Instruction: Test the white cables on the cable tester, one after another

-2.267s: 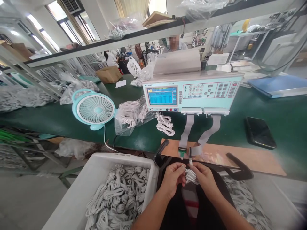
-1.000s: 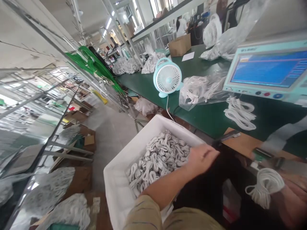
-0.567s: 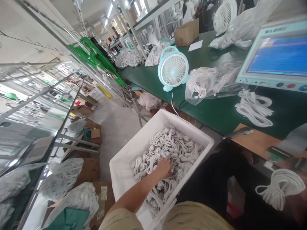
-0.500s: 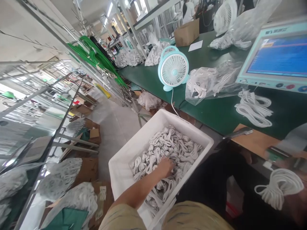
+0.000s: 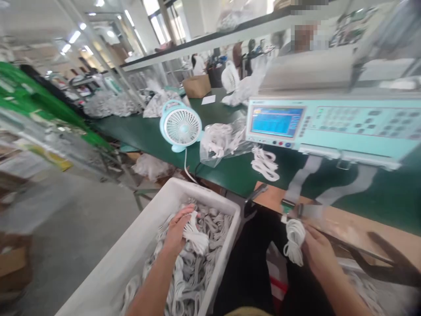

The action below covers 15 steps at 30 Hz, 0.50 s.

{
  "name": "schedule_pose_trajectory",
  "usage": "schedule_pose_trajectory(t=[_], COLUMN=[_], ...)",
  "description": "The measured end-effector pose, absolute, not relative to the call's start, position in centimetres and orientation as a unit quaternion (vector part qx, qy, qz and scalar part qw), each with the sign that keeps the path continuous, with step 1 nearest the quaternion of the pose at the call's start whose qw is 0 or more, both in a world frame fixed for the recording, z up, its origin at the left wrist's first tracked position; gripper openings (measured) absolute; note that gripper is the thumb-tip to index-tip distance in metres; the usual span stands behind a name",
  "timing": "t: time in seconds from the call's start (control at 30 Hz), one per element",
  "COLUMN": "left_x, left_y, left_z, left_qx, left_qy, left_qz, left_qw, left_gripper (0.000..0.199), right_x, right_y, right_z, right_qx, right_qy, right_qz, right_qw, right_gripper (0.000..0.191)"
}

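Here, saw a light-blue fan [image 5: 182, 125] near the front edge of the green table [image 5: 226, 177], followed rightward by bagged cables [image 5: 217, 139], a loose coil [image 5: 265, 164] and a tester [image 5: 362, 129]. Noticed also a black clamp [image 5: 255, 193] at the left end of the brown board [image 5: 271, 194], standing between the bin [image 5: 113, 265] and the ribbon cables [image 5: 303, 175]. Could make out only poorly the right hand [image 5: 314, 250], with fingers blurred and partly covered; could not tell whether clamped or merely touching. Saw a small bundle [image 5: 295, 241] just left of it, before the board's front edge. Found the left hand [image 5: 177, 228] closed around a white bundle [image 5: 197, 237], toward the bin's far edge.
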<state>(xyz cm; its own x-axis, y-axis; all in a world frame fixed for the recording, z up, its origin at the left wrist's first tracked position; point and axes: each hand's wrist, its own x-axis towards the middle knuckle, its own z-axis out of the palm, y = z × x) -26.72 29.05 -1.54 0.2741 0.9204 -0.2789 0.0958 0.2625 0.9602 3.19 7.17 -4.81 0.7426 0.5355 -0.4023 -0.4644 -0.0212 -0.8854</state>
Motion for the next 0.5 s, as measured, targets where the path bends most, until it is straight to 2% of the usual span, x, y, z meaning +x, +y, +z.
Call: schedule_pose_trajectory(t=[0.07,0.13,0.2,0.33,0.5], left_x=[-22.1,-17.0,-12.1,-5.7,-4.6], left_y=[27.0,24.1,21.5,18.9,17.7], left_z=[-0.3,-0.1,-0.7,-2.7,-3.3], left_qx=[0.496,0.524,0.541,0.552,0.539], left_qy=[0.423,0.381,0.345,0.336,0.338], left_qz=[0.237,0.138,0.092,0.106,0.163], left_qw=[0.72,0.749,0.761,0.756,0.754], left_gripper=[0.029,0.033,0.038,0.04,0.035], right_x=[3.0,2.8,2.8,2.8,1.7], right_y=[7.3,7.3,7.2,7.2,7.6], right_z=[-4.4,-4.2,-4.1,-3.9,-3.5], right_qx=[-0.597,-0.59,-0.586,-0.586,-0.593], right_qy=[-0.025,-0.028,-0.031,-0.066,-0.088], right_qz=[0.364,0.361,0.364,0.362,0.348], right_qw=[0.715,0.722,0.724,0.723,0.72], right_gripper=[0.033,0.033,0.033,0.034,0.036])
